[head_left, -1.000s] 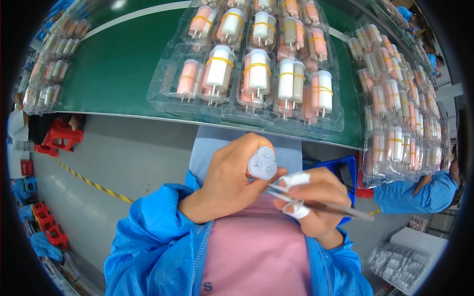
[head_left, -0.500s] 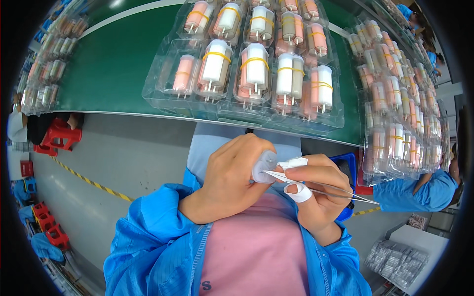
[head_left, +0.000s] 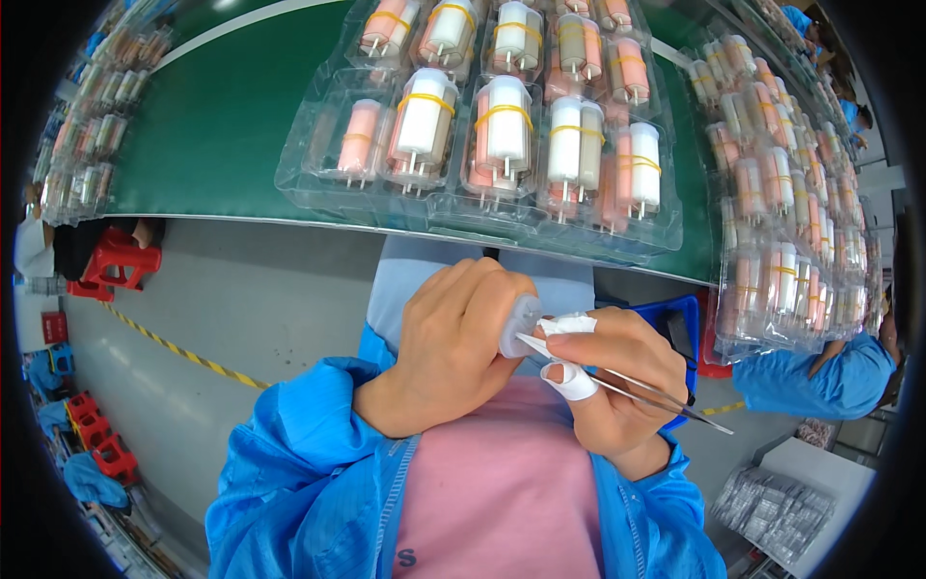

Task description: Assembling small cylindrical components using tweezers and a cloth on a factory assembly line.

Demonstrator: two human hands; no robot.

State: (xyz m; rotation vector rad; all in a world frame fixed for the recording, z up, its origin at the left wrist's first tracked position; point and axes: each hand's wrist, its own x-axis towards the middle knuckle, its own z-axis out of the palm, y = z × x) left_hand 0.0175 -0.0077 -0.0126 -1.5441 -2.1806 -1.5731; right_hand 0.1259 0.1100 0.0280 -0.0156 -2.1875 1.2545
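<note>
My left hand is closed around a translucent, pale round-ended piece; only its end face shows, turned toward my right hand, and the rest is hidden in my fingers. Held in my right hand is a pair of metal tweezers, pinched between thumb and finger. Their narrow tips meet the end face of the pale piece, though whether they grip anything there is too small to tell. White tape wraps my right thumb, and more white tape covers a finger. Both hands are above my lap, before the bench edge.
On the green bench, a clear plastic tray carries banded bundles of white, pink and grey cylinders with thin stems. More filled trays stand stacked at right and far left. A blue bin is beside my right hand. Another person's blue sleeve shows at right.
My right hand has shifted slightly left and the tweezers' rear end has tipped lower. The pale piece has turned a little in my left hand.
</note>
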